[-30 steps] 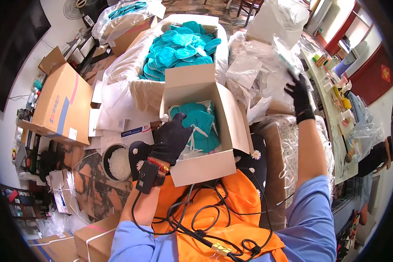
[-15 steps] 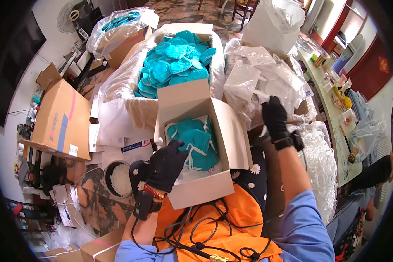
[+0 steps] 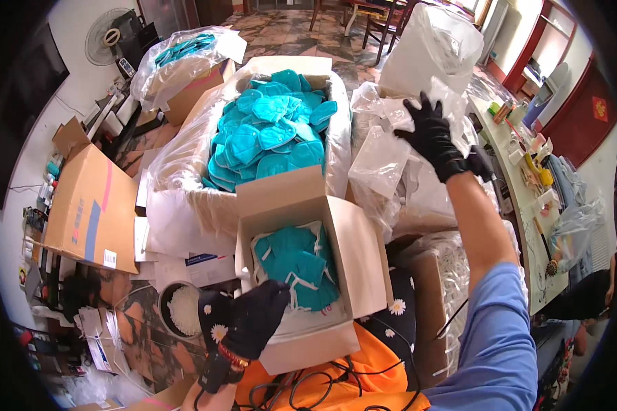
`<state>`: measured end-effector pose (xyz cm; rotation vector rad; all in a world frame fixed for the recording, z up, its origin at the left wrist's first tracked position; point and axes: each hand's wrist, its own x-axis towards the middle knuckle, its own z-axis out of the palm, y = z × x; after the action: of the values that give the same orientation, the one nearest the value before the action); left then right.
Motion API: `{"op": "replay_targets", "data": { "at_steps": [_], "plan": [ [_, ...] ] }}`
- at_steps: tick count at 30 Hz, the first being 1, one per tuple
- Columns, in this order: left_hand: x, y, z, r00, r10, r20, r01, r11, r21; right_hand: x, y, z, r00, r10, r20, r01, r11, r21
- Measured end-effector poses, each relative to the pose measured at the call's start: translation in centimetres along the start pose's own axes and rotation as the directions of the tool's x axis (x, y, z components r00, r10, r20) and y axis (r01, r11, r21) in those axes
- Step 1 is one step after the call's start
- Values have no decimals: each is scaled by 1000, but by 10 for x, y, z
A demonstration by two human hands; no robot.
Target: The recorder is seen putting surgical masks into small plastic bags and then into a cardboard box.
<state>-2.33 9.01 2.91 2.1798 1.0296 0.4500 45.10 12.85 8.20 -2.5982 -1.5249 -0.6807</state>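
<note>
A small cardboard box (image 3: 361,260) stands in front of me with its flaps raised. Inside lie several teal face masks (image 3: 301,268) with white ear straps, on clear plastic. My left hand (image 3: 257,316), in a black glove, is closed over the box's near left corner; its fingertips are partly hidden. My right hand (image 3: 432,137), also black-gloved, reaches out with fingers spread and nothing in it. It is over a heap of clear plastic bags (image 3: 384,161) at the right. Beyond the small box is a large lined carton (image 3: 334,137) piled with loose teal masks (image 3: 271,123).
At the left stand a big brown carton (image 3: 92,205) and a round pot of white bits (image 3: 185,312). A carton of white straps (image 3: 452,274) is by my right arm. Behind the bags sits a white sack (image 3: 428,48). A cluttered counter (image 3: 528,219) runs along the right.
My right hand has moved farther out over the plastic bags, and its fingers have spread. The small box and my left hand appear lower in view as the view tilts up.
</note>
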Motion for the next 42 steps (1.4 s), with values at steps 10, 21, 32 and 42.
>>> {"op": "replay_targets", "data": {
  "at_steps": [10, 21, 32, 42],
  "plan": [
    [2, -3, 3, 990, -108, 86, 109, 994, -8, -18, 45, 199, 776, 28, 630, -128, 985, 113],
    [35, -4, 25, 799, -303, 519, 262, 953, 153, -35, 28, 355, 498, -17, 867, -52, 997, 49],
    [29, -5, 20, 821, -6, 571, -22, 999, 41, -36, 24, 336, 583, -45, 811, -32, 996, 78],
    [29, 14, 23, 839, -234, 491, 264, 965, 10, 8, 64, 171, 846, -312, 433, 70, 869, 489]
  ]
}}
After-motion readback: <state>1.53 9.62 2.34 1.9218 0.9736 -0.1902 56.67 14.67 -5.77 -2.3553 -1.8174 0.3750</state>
